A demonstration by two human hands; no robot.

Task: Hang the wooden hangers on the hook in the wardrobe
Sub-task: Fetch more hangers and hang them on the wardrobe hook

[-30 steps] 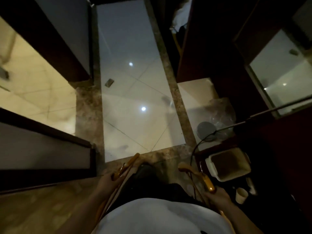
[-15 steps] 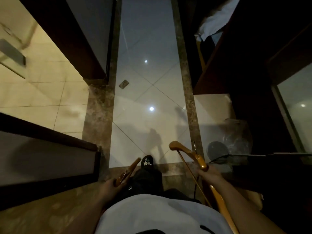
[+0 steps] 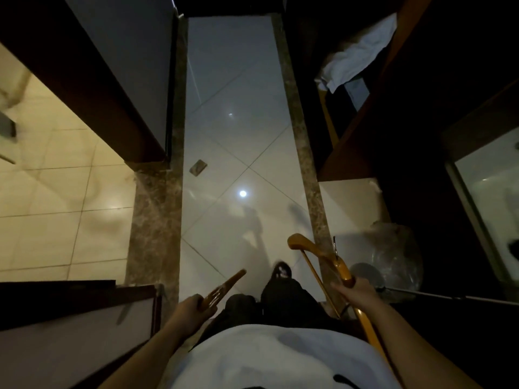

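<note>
My left hand [image 3: 188, 307] grips a bunch of wooden hangers [image 3: 224, 286] low at the bottom centre, their ends pointing forward over the floor. My right hand [image 3: 355, 294] holds a single wooden hanger [image 3: 320, 252] by its middle, one curved arm reaching forward and its metal hook [image 3: 335, 245] sticking up. The dark open wardrobe [image 3: 373, 127] stands ahead on the right, with white cloth [image 3: 356, 60] draped inside it. No hook inside the wardrobe is visible.
A pale tiled corridor floor [image 3: 238, 136] runs ahead between dark door frames. A lit beige-tiled room [image 3: 56, 192] opens on the left. A clear plastic bag [image 3: 393, 254] and a round grey object lie on the right floor. My foot [image 3: 282, 272] steps forward.
The view has moved forward along the corridor and the wardrobe has come closer on the right. My right hand has raised its hanger higher and further forward.
</note>
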